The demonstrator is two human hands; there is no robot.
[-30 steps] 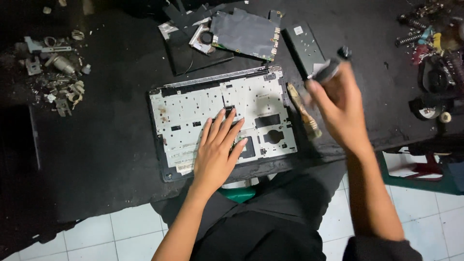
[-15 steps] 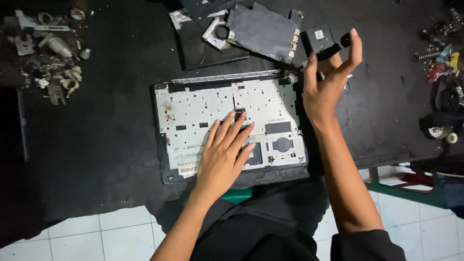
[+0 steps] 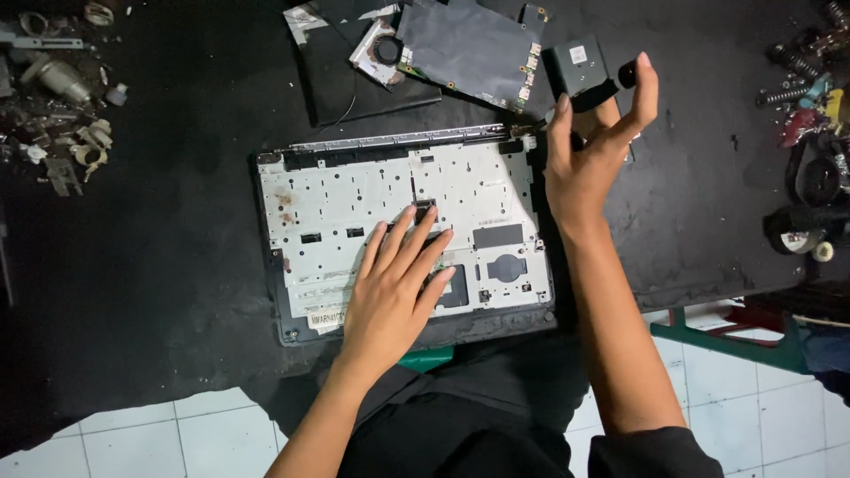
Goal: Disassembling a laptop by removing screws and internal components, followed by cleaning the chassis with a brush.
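A: Head view — left hand (image 3: 394,283) lies flat, open, on the laptop base (image 3: 354,190) mid-mat; right hand (image 3: 589,146) pinches a tool handle (image 3: 627,73).

B: Loose pinch — it could drop onto the circuit board (image 3: 469,49) near the far edge.

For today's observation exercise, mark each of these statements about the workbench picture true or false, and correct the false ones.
1. The left hand lies flat on the opened laptop base. True.
2. The right hand rests on the mat. False: it is raised, with a small black tool at its fingertips.
3. A circuit board lies beyond the laptop base. True.
4. The metal scraps lie by the right hand. False: they sit at the far left.
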